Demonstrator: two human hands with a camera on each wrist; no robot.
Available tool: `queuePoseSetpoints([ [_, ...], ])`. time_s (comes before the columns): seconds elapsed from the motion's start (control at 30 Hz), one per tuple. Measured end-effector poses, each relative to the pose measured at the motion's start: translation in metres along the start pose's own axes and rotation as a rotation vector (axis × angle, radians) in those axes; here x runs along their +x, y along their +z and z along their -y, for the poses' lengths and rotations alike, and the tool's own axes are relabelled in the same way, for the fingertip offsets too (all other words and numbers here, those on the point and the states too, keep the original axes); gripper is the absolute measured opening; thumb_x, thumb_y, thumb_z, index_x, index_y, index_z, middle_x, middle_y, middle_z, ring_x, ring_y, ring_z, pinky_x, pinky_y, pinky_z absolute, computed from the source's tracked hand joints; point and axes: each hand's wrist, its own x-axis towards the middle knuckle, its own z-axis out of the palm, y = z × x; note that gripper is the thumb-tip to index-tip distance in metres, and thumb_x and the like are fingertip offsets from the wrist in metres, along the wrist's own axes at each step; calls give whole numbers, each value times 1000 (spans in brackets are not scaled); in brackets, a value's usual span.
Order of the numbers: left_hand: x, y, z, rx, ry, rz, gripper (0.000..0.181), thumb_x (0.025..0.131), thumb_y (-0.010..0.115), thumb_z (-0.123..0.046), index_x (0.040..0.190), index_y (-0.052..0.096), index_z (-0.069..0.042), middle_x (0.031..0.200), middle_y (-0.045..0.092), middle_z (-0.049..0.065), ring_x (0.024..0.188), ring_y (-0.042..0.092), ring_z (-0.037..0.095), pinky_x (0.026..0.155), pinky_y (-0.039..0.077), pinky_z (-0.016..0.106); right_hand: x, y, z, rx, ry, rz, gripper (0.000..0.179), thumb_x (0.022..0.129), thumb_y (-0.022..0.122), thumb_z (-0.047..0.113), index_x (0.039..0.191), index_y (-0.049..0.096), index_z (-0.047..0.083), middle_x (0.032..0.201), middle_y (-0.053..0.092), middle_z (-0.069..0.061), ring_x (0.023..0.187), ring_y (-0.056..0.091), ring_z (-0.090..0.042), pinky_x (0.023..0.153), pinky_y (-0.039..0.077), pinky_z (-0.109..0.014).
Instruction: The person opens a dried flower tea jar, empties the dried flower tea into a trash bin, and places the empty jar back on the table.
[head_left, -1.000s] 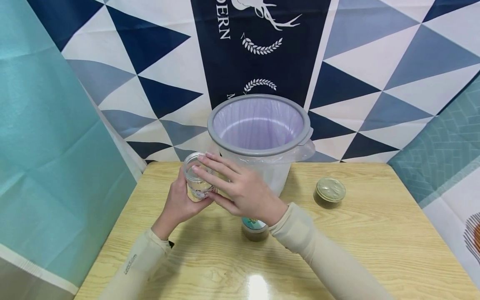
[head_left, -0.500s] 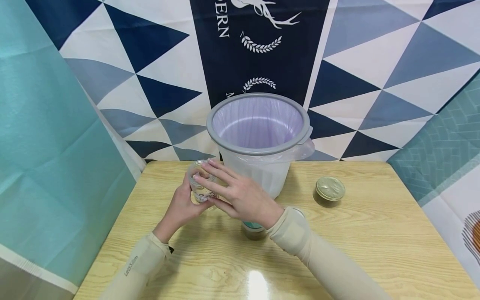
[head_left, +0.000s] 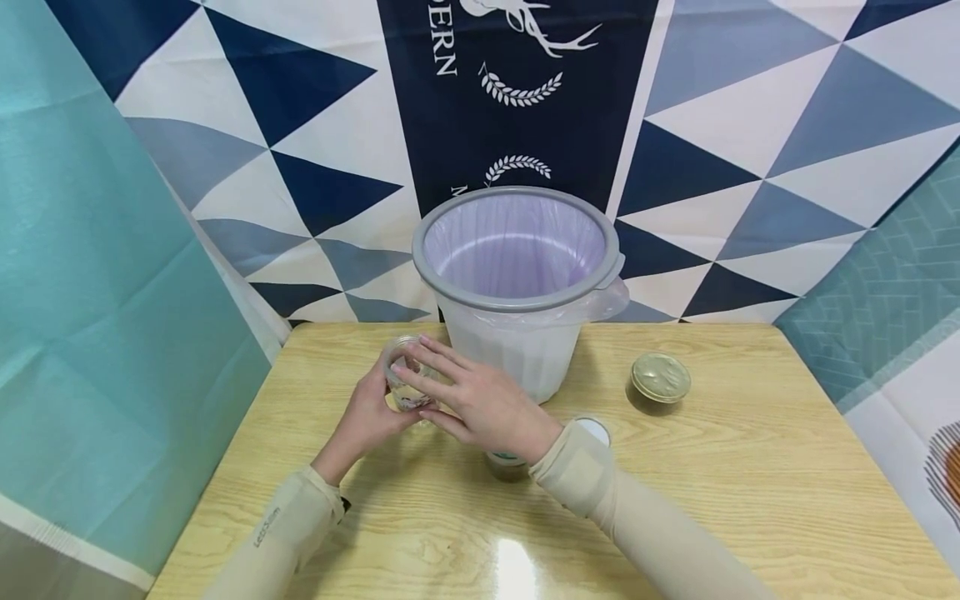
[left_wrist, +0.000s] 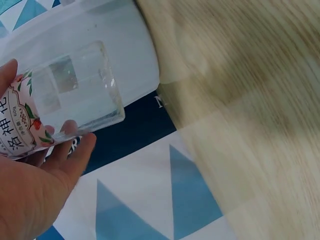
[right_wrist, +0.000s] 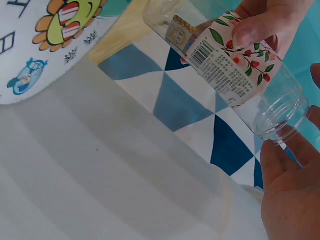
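Pointing mouth up, near vertical, the jar [right_wrist: 231,65] meets hands [head_left: 373,408] [head_left: 491,404]: left gripping, right touching.

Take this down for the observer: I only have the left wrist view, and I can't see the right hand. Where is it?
Observer: In the right wrist view, the right hand has its fingers at the mouth of the jar.
Operator: What's printed on the jar's side that I can't see?
Observer: A barcode, with flowers beside it.
Operator: Anything on the table outside my frame?
Observer: Yes, the head view shows a gold-lidded tub to the right of the bin.
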Motion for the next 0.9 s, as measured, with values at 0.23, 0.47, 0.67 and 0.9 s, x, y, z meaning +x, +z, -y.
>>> queuePoseSetpoints([
  [0.23, 0, 1, 4, 75, -36, 11, 85, 80, 91, -24, 150, 42, -22, 134, 64, 11, 121, 63, 29, 92, 57, 50, -2, 4, 0, 23, 34, 40, 60, 100, 68, 33, 155, 49, 18, 165, 41, -9, 155, 35, -28, 106, 54, -38],
  [0.47, 0, 5, 12, 41, -85, 47, 89, 80, 91, -22, 153, 39, -24, 144, 59, 10, 128, 61, 33, 98, 55, 58, -3, 9, -1, -5, 56, 122, 65, 100, 68, 36, 158, 45, 17, 167, 37, -10, 156, 32, -29, 96, 59, -36],
  [0.67, -2, 9, 16, 39, -124, 79, 92, 81, 91, -24, 155, 36, -20, 148, 56, 9, 130, 59, 34, 98, 54, 60, -4, 15, -1, -18, 58, 168, 67, 101, 67, 36, 159, 42, 15, 167, 35, -12, 156, 31, -31, 101, 56, -35],
  [0.9, -1, 12, 23, 22, -137, 92, 92, 82, 90, -23, 156, 35, -16, 150, 53, 11, 135, 55, 36, 103, 51, 62, -4, 25, -4, -37, 66, 194, 68, 101, 67, 38, 160, 41, 16, 167, 35, -11, 157, 30, -30, 112, 48, -35],
])
